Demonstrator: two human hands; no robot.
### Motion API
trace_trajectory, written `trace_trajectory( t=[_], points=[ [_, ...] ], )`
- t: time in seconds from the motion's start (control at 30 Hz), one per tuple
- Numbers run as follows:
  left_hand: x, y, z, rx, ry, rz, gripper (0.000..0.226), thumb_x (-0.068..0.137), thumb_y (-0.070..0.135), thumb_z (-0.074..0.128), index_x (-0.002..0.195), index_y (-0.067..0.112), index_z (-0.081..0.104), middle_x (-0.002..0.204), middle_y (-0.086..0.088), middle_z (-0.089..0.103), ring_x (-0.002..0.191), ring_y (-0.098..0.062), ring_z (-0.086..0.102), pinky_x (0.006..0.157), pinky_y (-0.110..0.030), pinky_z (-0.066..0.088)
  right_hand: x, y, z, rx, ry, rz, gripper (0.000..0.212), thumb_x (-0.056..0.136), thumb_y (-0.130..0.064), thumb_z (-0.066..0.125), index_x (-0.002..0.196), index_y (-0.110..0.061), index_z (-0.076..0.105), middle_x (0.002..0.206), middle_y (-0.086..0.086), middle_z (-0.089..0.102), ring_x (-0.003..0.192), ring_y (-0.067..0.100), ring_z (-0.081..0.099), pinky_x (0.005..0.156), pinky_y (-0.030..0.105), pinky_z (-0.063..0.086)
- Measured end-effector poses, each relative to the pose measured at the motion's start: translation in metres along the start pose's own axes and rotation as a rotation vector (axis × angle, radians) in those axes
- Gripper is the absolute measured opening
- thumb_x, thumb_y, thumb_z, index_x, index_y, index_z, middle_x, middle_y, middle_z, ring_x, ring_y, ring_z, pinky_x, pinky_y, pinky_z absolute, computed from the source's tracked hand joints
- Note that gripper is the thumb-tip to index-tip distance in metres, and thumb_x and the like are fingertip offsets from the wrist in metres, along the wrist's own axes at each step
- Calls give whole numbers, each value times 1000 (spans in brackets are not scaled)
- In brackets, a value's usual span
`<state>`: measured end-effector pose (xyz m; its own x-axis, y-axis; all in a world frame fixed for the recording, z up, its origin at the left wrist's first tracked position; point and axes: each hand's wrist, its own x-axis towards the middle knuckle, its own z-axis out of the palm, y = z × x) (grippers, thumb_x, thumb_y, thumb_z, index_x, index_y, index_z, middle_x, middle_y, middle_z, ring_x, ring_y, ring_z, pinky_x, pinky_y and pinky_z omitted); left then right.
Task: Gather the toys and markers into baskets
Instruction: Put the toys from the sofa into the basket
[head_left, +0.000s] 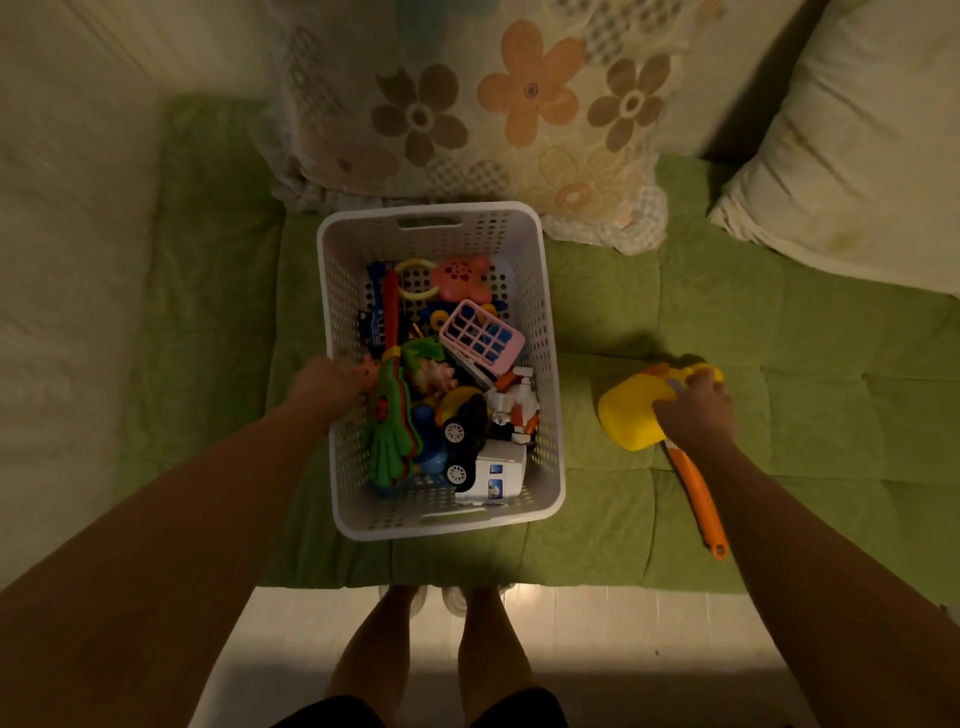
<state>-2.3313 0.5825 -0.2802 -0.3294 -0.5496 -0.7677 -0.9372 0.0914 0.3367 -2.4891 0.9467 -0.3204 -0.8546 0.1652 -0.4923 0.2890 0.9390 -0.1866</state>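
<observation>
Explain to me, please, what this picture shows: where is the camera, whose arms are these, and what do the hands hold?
There is no machine here: a person does the task with two bare hands. The single camera sits on the person's head and looks forward and down, so you see both arms from above. On a green quilt stands a white basket holding many toys, such as a pink toy cart and a green clapper. The left hand reaches over the basket's left rim; its fingers are hidden, so I cannot tell whether it holds anything. The right hand grips a yellow toy hammer with an orange handle, which lies on the quilt to the right of the basket.
</observation>
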Motion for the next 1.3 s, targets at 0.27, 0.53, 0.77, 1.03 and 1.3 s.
trace_trajectory(
  t=[0.27,0.53,0.77,1.03,1.3],
  points=[
    [-2,3,0,0,26,-20,26,92,17,55,94,-9,55,89,-17,52,73,-27,51,65,-37,46,18,58,42,-23,-197,95,55,72,-14,72,122,0,53,114,25,59,107,39,59,83,43,50],
    [1,3,0,-6,30,-50,27,92,16,55,102,-9,55,98,-25,56,79,-29,52,71,-35,46,8,70,68,211,-198,141,38,86,-15,61,122,-3,58,118,23,62,111,40,58,94,49,48],
    [3,3,1,-27,9,-59,35,93,17,56,115,-10,53,96,-18,52,84,-28,52,72,-31,43,3,24,47,604,8,204,24,84,-32,42,90,-12,54,83,17,59,69,32,61,68,50,54],
    [3,4,2,-69,13,-59,24,94,15,54,77,-2,49,93,-16,51,84,-25,50,73,-31,42,-31,-83,-19,839,77,-195,26,101,-31,40,117,-13,47,92,4,57,66,15,53,53,29,45],
    [-3,6,1,-38,16,-27,30,96,17,50,69,4,47,75,-11,51,67,-21,51,65,-32,43,-96,-161,-31,767,-157,-664,15,101,-33,46,110,-22,50,88,5,58,67,25,56,55,43,51]
  ],
)
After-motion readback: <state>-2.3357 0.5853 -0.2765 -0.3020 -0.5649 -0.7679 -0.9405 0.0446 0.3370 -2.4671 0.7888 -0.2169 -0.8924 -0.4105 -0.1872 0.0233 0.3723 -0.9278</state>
